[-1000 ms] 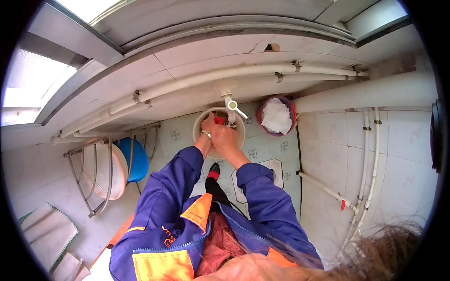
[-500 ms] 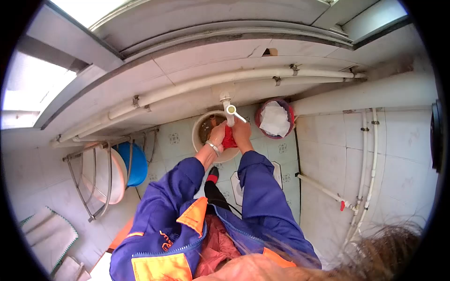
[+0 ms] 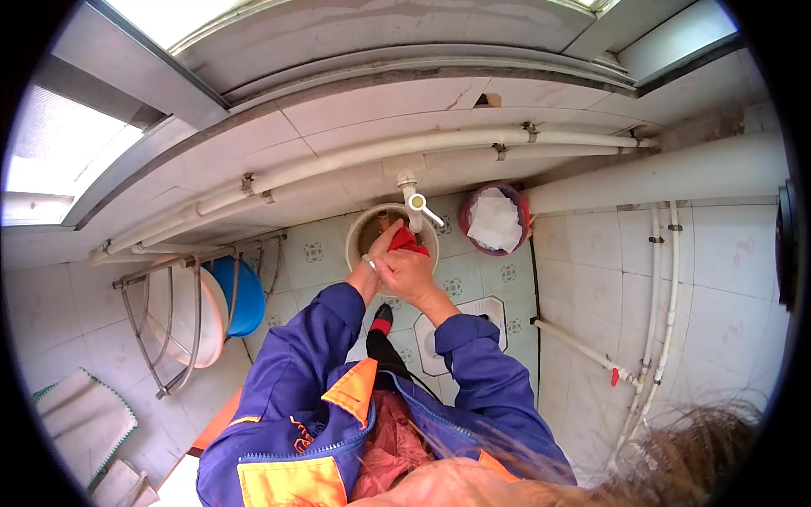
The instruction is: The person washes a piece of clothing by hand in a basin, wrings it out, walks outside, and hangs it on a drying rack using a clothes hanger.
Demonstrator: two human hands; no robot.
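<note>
Under the white tap [image 3: 416,204] my two hands are together above a pale bucket [image 3: 352,251]. A bunched red cloth [image 3: 409,240] shows between them, just below the spout. My left hand [image 3: 386,239], with a bracelet at its wrist, is closed on the cloth from the left. Close against it, my right hand [image 3: 408,273] is closed over the near part of the cloth; its fingertips are partly hidden. Brownish contents show inside the bucket, though I cannot make out what they are.
To the right of the bucket stands a dark red bin [image 3: 525,221] holding white paper. A squat toilet [image 3: 431,357] is set in the tiled floor. White pipes [image 3: 338,160] run along the wall. At the left, a metal rack [image 3: 196,338] holds basins, including a blue basin [image 3: 245,296].
My right hand has moved from beside the tap handle down and left, against my left hand. The red cloth is more covered by my hands.
</note>
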